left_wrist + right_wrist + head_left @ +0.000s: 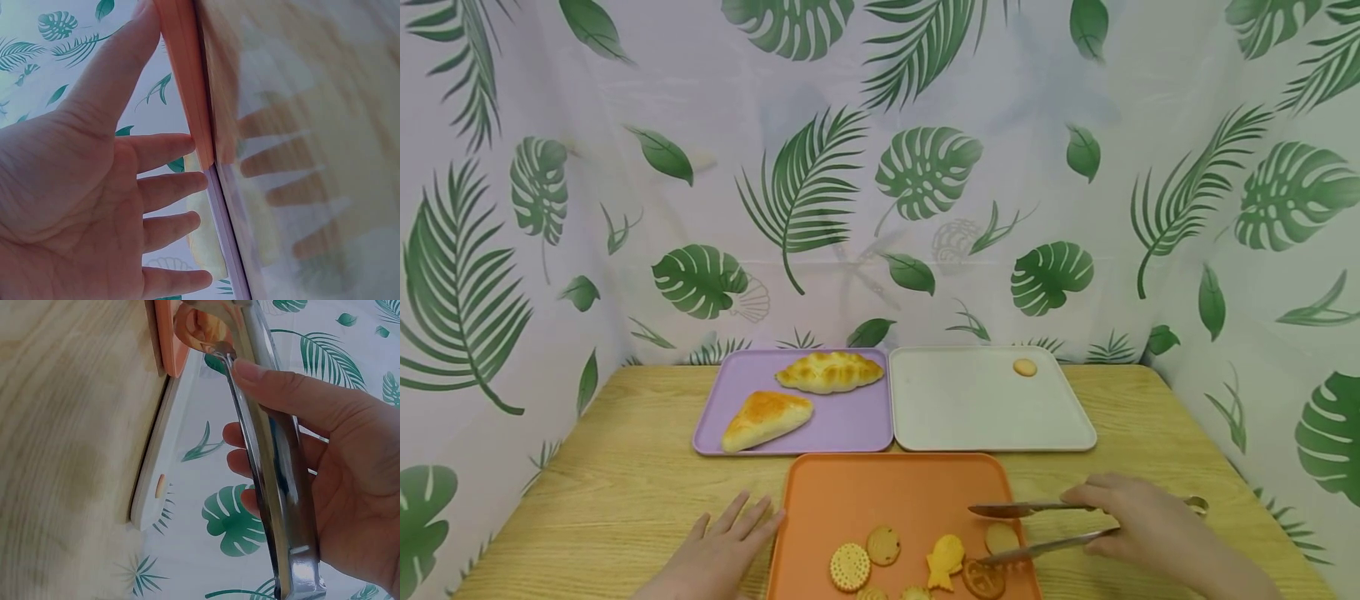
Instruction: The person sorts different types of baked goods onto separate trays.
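Observation:
My right hand (1138,521) grips metal tongs (1060,546), whose two arms stand apart over the right side of an orange tray (880,483). Between and below the tong tips lie a round cookie (1000,537) and a darker brown cookie (983,581). A fish-shaped cracker (946,560) is just left of them. Farther left on that tray are a dotted round cookie (850,568) and a cookie with dark specks (883,545). My left hand (718,550) has its fingers extended, fingertips at the tray's left edge. In the right wrist view, thumb and fingers wrap the tongs (269,444).
Behind the orange tray, a purple tray (850,429) bears a braided bread (830,372) and a triangular bread (767,419). Beside it, a white tray (985,417) has one small cookie (1025,367). Leaf-print cloth (955,275) walls the wooden table (625,450).

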A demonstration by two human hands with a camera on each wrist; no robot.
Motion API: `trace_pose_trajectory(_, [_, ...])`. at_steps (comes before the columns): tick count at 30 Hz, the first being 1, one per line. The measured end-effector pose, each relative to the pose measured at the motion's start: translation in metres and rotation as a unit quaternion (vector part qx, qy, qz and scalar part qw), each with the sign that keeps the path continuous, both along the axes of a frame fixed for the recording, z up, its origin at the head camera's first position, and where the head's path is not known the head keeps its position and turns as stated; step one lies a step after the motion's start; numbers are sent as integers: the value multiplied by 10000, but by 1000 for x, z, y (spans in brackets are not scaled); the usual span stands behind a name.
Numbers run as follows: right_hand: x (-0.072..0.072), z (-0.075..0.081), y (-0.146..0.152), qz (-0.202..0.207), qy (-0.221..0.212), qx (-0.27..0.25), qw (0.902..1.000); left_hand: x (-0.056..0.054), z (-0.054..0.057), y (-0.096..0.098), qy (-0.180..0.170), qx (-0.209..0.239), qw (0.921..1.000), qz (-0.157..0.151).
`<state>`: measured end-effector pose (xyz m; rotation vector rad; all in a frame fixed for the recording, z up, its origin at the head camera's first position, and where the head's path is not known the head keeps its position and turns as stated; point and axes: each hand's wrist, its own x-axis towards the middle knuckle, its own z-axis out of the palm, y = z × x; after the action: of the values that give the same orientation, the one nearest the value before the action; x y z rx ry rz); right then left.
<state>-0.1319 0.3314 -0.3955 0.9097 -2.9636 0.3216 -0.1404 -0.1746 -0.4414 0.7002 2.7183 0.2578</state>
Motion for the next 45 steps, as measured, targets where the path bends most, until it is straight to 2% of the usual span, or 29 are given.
trace_pose_trajectory(6, [-1, 2, -1, -59, -114, 84, 9999, 1, 1, 0, 13, 22, 10000, 41])
trace_pose_trajectory(16, [-2, -4, -4, 44, 51, -124, 9999, 1, 3, 1, -59, -1, 10000, 58])
trace_pose_trajectory(22, [-7, 1, -3, -126, 219, -117, 9996, 1, 2, 1, 4, -1, 10000, 62])
trace_pose_trajectory(27, [-15, 12, 3, -455, 372, 0, 9983, 0, 2, 1, -82, 7, 9999, 93])
trace_pose_trajectory(31, [-23, 22, 12, -748, 360, -117, 9965, 0, 2, 2, -165, -45, 9998, 124])
trace_pose_trajectory(38, [-44, 37, 31, -927, 633, -167, 9935, 0, 3, 2, -119, -109, 9998, 118])
trace_pose_trajectory(45, [-67, 37, 48, -1178, 567, -144, 9913, -1, 1, 0, -32, -121, 9999, 36])
